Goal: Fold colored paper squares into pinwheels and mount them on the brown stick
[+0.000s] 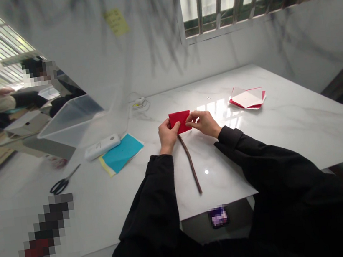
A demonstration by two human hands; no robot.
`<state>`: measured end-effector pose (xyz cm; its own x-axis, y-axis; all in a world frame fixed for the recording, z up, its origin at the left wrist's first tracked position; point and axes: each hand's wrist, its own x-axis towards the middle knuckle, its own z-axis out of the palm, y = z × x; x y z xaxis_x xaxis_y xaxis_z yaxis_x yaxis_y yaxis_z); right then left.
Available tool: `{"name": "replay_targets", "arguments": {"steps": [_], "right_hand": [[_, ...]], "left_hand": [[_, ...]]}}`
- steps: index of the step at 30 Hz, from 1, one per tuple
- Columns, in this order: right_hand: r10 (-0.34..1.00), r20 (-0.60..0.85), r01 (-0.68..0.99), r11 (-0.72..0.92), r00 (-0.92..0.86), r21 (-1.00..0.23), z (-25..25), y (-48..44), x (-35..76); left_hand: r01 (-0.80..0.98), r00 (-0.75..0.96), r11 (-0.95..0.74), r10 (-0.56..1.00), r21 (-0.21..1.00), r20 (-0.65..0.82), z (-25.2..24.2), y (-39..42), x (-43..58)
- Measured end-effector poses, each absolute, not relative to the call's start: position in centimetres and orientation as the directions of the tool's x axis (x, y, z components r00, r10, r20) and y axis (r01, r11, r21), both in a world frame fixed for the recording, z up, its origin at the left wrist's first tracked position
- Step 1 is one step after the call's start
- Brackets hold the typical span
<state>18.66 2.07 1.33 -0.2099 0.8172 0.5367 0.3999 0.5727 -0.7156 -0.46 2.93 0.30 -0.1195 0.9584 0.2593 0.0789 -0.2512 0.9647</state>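
Note:
A small red piece of paper [180,121], roughly rectangular, is held up over the white marbled table [227,171]. My left hand [168,135] grips its left side, with the thumb across the front. At its right edge, my right hand [204,122] pinches the paper between thumb and fingertips. Below the paper a thin brown stick [190,162] extends toward the table's front edge. The stick's upper end meets the lower edge of the paper; whether the two are joined I cannot tell.
Red and white paper sheets [246,98] lie at the right. Blue paper [123,153] over yellow paper, a white device [102,147] and black-handled scissors [62,185] are on the left. A clear plastic bin [71,120] stands further back, with people beyond.

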Motion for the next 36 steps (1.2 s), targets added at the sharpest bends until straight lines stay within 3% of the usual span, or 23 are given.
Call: {"name": "replay_targets", "arguments": {"steps": [8,16,19,26,36], "right_hand": [[0.892,0.350,0.778,0.428,-0.285,-0.459,0.2,3.8,21.2],[0.823,0.241,0.819,0.555,-0.514,-0.146,0.5,0.2,20.6],[0.797,0.266,0.812,0.579,-0.543,-0.079,-0.1,-1.4,21.1],[0.812,0.355,0.847,0.524,-0.463,-0.093,-0.2,-0.5,23.7],[0.921,0.364,0.955,0.219,-0.135,-0.200,0.4,8.3,26.5]], "left_hand": [[0.069,-0.222,-0.255,0.939,0.965,0.264,0.0,3.7,-1.8],[0.056,-0.267,-0.239,0.932,0.969,0.245,0.1,3.4,-1.8],[0.013,-0.272,-0.237,0.934,0.971,0.232,0.4,3.5,-1.7],[0.004,-0.262,-0.236,0.937,0.972,0.229,0.8,3.3,-1.1],[-0.039,-0.208,-0.214,0.957,0.976,0.202,0.1,3.3,-1.4]]}}
